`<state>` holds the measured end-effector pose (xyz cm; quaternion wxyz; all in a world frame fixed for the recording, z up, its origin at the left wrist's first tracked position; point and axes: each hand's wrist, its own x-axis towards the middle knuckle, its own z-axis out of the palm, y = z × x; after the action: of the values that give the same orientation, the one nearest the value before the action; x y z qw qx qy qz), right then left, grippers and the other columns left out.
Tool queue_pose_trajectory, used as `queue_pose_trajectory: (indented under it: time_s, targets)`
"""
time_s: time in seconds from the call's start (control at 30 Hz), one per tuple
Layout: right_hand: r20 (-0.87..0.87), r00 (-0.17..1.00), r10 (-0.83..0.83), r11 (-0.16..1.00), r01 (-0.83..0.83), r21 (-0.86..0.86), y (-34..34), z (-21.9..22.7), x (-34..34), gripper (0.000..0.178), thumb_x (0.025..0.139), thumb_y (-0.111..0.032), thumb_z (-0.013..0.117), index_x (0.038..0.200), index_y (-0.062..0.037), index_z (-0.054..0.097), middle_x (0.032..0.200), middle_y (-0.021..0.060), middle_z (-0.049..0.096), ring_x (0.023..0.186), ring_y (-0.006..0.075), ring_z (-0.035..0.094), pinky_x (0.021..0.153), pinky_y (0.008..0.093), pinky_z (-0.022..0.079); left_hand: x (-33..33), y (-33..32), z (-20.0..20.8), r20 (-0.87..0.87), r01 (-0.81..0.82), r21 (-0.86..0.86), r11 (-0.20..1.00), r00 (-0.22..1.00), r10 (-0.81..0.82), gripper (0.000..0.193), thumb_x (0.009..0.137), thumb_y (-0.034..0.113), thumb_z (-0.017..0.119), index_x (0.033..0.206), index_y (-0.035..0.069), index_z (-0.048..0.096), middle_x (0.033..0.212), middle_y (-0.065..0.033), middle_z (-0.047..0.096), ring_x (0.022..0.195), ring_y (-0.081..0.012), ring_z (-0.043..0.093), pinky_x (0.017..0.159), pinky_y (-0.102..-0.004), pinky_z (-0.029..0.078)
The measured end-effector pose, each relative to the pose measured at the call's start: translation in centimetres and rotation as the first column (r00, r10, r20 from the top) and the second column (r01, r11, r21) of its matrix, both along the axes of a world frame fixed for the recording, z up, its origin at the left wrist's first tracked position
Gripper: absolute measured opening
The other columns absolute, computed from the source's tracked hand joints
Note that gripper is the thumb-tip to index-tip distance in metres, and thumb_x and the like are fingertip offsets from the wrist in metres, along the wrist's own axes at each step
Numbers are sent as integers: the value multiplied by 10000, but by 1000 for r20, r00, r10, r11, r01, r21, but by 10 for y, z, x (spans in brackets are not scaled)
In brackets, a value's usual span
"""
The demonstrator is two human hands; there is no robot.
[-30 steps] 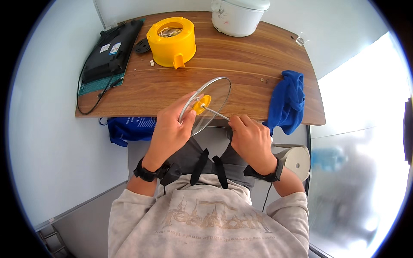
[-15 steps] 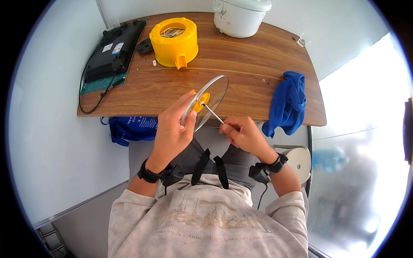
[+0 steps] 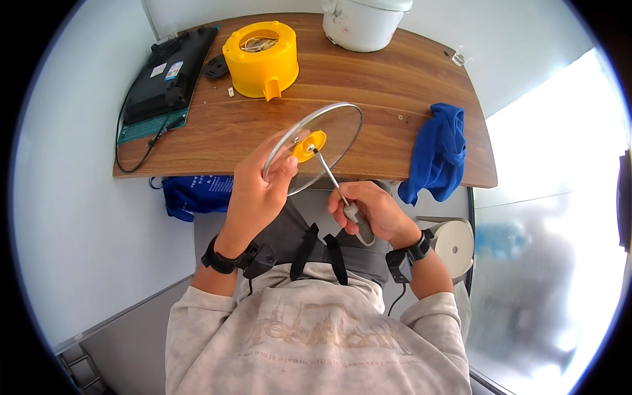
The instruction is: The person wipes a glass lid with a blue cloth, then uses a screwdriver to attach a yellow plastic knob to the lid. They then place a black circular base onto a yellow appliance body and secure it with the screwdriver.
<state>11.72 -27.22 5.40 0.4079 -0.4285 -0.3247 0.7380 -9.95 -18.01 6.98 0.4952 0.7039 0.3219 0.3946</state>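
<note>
A round glass lid (image 3: 332, 135) with a metal rim is held tilted over the desk's near edge by my left hand (image 3: 263, 178). Its fingers are closed about the rim and the yellow knob (image 3: 309, 146) at the lid's middle. My right hand (image 3: 375, 210) grips a screwdriver (image 3: 359, 227) with a grey handle, fingers curled around the lower shaft and the top of the handle. The shaft slants up to the left, and its tip meets the centre of the yellow knob. Whether the tip sits in a screw is too small to tell.
On the wooden desk (image 3: 355, 85) stand a yellow round housing (image 3: 263, 72) with wires inside and a white pot (image 3: 362, 26). A black flat appliance (image 3: 168, 79) lies on a green mat (image 3: 141, 128) at left. Blue cloth (image 3: 438, 155) hangs over the right front edge.
The lid has turned to face me more openly. My right hand has loosened and shifted on the screwdriver, so its grey handle now shows. The whole view has moved slightly.
</note>
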Motion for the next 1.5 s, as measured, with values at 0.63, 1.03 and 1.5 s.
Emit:
queue_pose_trajectory:
  time_s: [0.63, 1.03, 1.5]
  targets:
    - [-257, 965, -59, 961, 125, 248, -8, -2, 11, 285, 1093, -279, 432, 1005, -48, 574, 1103, 178, 696, 1013, 270, 698, 922, 351, 529, 2, 30, -26, 118, 19, -380, 925, 993, 28, 419, 978, 138, 589, 1368, -11, 566, 1323, -135, 631, 1054, -212, 699, 797, -314, 633]
    - [-233, 968, -92, 904, 179, 388, -4, -3, 11, 231, 1074, -256, 466, 1100, -48, 565, 1233, 269, 650, 1174, 412, 634, 1028, 507, 480, 18, 64, -62, 109, -6, -571, 821, 991, 83, 450, 997, 304, 576, 1366, 47, 580, 1319, -97, 638, 958, -236, 728, 697, -322, 606]
    - [-292, 946, -144, 871, 261, 415, -1, -7, 20, 157, 1059, -221, 505, 1062, -82, 577, 1286, 246, 624, 1212, 363, 618, 1070, 515, 462, 38, 83, -78, 243, 163, -652, 741, 970, 0, 578, 1008, 419, 504, 1440, 36, 469, 1409, -106, 587, 959, -310, 730, 702, -349, 598]
